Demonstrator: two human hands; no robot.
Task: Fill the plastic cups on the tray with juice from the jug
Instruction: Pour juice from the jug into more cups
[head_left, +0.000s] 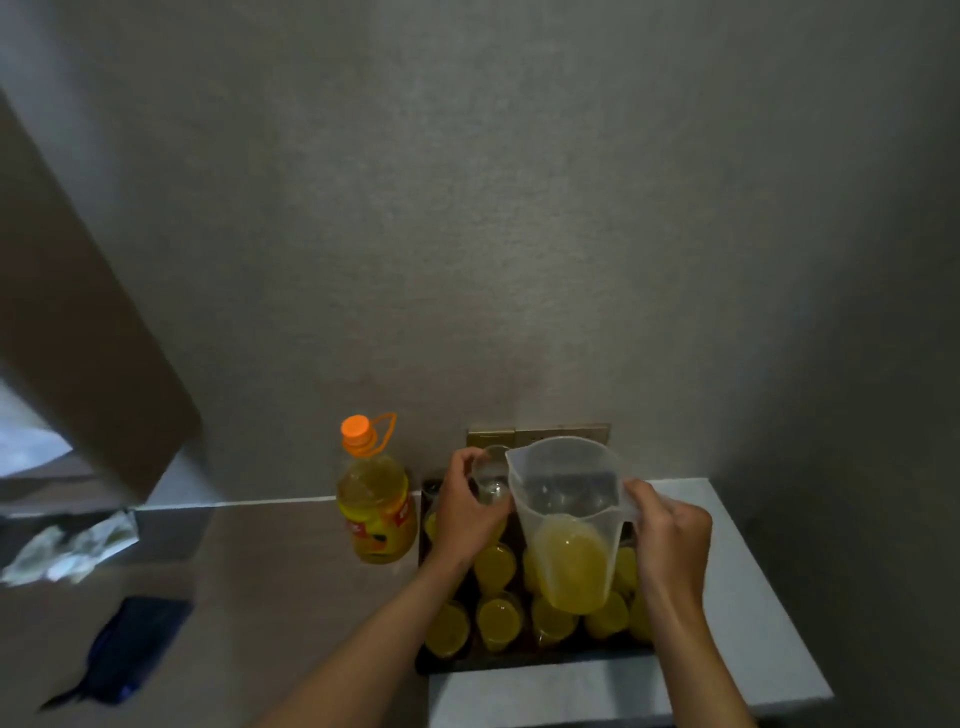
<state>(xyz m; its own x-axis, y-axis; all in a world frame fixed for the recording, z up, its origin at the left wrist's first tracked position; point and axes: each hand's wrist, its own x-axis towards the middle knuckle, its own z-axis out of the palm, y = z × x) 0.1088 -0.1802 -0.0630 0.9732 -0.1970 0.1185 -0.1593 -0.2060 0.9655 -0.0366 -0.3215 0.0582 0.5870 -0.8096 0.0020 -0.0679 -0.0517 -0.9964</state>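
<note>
Left hand (462, 512) grips empty clear cup (491, 475) raised over tray's (519, 662) far-left corner; right hand (670, 535) holds jug (569, 525) handle, jug upright, juice low.

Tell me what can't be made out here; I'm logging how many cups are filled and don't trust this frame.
Head view only:
- Tray: the jug and both forearms cover its middle and right, so the cup count is uncertain.
- Empty cup in the left hand: fingers and jug hide its lower part.
- Jug handle: covered by the right hand.
- Bottle label: blurred, unreadable.
- Dark blue object: motion-blurred, unidentifiable.
</note>
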